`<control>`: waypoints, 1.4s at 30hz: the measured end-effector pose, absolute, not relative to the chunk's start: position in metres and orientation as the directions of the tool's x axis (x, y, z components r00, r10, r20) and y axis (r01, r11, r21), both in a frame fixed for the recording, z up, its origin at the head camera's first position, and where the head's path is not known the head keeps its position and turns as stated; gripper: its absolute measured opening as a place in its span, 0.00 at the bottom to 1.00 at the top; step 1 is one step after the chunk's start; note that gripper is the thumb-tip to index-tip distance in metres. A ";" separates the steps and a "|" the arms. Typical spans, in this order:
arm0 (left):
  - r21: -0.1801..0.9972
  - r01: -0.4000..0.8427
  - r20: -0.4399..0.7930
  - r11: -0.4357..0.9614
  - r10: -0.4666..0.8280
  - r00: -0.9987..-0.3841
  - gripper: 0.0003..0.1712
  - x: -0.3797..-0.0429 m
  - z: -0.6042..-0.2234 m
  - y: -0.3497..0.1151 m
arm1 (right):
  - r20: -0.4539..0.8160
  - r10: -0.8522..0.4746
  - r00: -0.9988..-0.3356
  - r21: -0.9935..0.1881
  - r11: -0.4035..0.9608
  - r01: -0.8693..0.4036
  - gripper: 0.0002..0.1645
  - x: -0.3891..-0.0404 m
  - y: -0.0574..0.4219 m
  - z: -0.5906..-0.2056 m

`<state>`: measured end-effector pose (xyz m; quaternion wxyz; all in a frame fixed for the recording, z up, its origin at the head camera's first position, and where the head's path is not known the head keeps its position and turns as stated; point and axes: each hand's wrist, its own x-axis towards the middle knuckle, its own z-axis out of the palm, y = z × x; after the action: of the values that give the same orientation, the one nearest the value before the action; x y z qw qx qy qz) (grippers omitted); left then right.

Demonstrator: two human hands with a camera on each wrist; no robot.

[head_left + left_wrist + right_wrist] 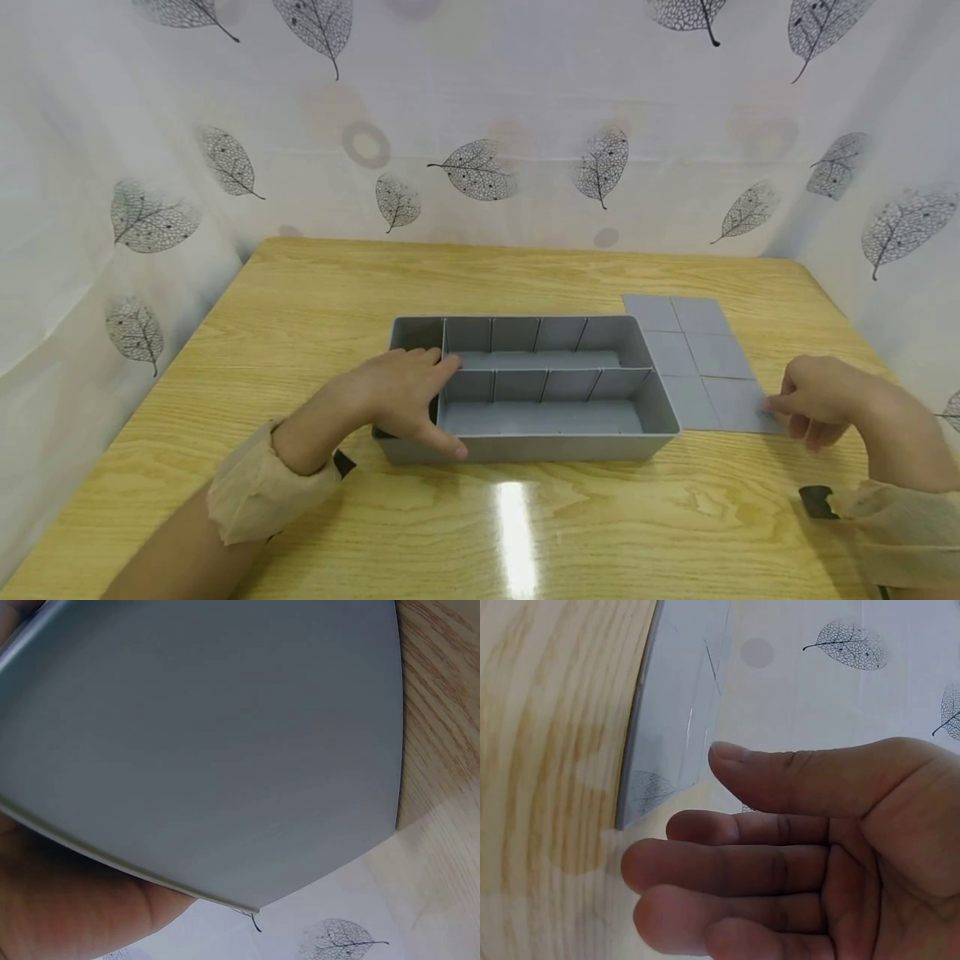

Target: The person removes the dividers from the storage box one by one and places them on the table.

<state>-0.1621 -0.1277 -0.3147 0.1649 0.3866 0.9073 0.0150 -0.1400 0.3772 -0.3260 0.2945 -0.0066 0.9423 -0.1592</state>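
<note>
A long grey divided box (525, 447) stands mid-table, with a lengthwise divider and a cross divider (444, 333) near its left end. Over that left end rests my left hand (408, 396), fingers spread above the left compartment and thumb across the near rim. The box's end wall (217, 750) fills most of the left wrist view and hides part of this hand. To the right lie several flat grey panels (720, 354) in two columns. My right hand (821, 400) is at the nearest right panel (742, 406). In the right wrist view its thumb and fingers stand apart, holding nothing; contact is unclear.
The wooden table (585, 529) carries the box and panels. A white curtain (525, 100) with leaf prints hangs behind the table and along both sides. Beige bands (262, 487) wrap both wrists, with small black pieces at their edges.
</note>
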 end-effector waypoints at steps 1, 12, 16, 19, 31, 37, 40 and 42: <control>0.156 0.698 -0.286 0.699 0.708 -0.646 0.61 -0.162 -0.315 -0.128 | -0.543 -0.109 -0.833 -0.295 0.953 0.067 0.17 -0.140 0.377 -0.324; 0.171 0.690 -0.286 0.703 0.706 -0.648 0.64 -0.161 -0.312 -0.129 | -0.256 -0.195 -0.947 -0.162 0.974 -0.157 0.19 -0.140 0.327 -0.286; 0.222 0.644 -0.281 0.732 0.681 -0.677 0.63 -0.159 -0.306 -0.132 | -0.130 -0.281 -0.951 -0.107 0.957 -0.269 0.17 -0.141 0.290 -0.265; 0.289 0.615 -0.235 0.733 0.677 -0.697 0.55 -0.162 -0.300 -0.137 | -0.041 -0.362 -0.931 -0.065 0.931 -0.359 0.14 -0.142 0.261 -0.251; 0.021 0.626 0.249 0.779 0.603 -0.758 0.13 -0.187 -0.299 -0.153 | 0.034 -0.677 -0.736 -0.087 0.731 -0.677 0.09 -0.140 0.147 -0.221; -0.022 0.388 0.209 0.922 0.383 -0.900 0.22 -0.191 -0.311 -0.156 | 0.014 -0.759 -0.651 0.003 0.651 -0.759 0.15 -0.147 0.102 -0.225; -0.012 0.284 0.137 0.959 0.283 -0.949 0.27 -0.192 -0.316 -0.155 | -0.019 -0.767 -0.641 0.029 0.641 -0.767 0.16 -0.157 0.086 -0.230; -0.022 0.243 0.086 0.970 0.244 -0.966 0.29 -0.194 -0.319 -0.154 | -0.044 -0.773 -0.633 0.039 0.632 -0.774 0.16 -0.165 0.077 -0.235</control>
<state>-0.1935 -0.1537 -0.3189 -0.0439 0.1229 0.9914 -0.0055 -0.1649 0.0769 -0.2345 0.0115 -0.4284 0.9031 0.0272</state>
